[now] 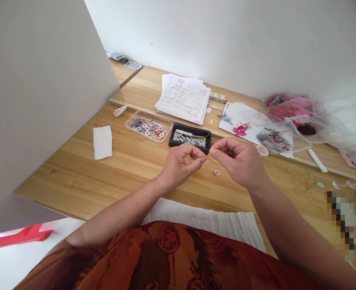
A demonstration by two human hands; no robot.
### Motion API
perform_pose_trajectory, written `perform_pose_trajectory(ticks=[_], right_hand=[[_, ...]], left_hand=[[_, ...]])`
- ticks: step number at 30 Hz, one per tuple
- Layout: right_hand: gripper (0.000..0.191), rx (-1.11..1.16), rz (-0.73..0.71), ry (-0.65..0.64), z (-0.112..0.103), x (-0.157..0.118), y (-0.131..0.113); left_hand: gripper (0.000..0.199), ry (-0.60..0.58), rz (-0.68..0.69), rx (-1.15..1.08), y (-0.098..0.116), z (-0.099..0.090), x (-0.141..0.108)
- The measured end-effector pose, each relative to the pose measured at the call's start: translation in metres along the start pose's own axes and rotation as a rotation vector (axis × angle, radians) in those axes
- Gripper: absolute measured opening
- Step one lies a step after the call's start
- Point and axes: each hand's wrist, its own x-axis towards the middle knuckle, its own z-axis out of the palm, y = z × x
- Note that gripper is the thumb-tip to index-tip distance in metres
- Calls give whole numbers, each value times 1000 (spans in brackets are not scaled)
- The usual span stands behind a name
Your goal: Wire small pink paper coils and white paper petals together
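My left hand pinches a thin dark wire between thumb and forefinger, and its tip points right, below my other fingers. My right hand hovers just beside that tip, thumb and fingers closed together with nothing visible in them. A small pink bead lies on the wooden table under the wire, touching neither hand. Directly ahead of my hands stands a black tray of silver beads, with a white tool inside. A clear plastic box of coloured bead rings sits to its left.
A stack of printed paper sheets lies behind the trays. A white pad and a small glue bottle are at the left. Plastic bags and a bagged bead assortment sit at the right, with a grey partition at far left.
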Motion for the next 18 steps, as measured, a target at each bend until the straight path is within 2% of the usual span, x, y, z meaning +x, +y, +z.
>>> perform_pose_trajectory(ticks=[3, 6, 9, 11, 14, 18], right_hand=[[14, 121, 60, -39, 2, 5, 10], [22, 345, 204, -84, 8, 6, 20], [31, 548, 344, -109, 19, 1, 29], [31, 619, 373, -89, 29, -5, 32], [24, 568, 328, -35, 43, -18, 34], [11, 203, 88, 59, 50, -34, 31]], left_hand=[[11, -7, -89, -75, 1, 0, 0], [14, 9, -182, -177, 0, 0, 1], [17, 51, -251, -264, -2, 2, 1], [18, 78, -286, -306, -5, 3, 2], [17, 127, -315, -328, -8, 5, 2], [14, 197, -306, -251, -8, 5, 2]])
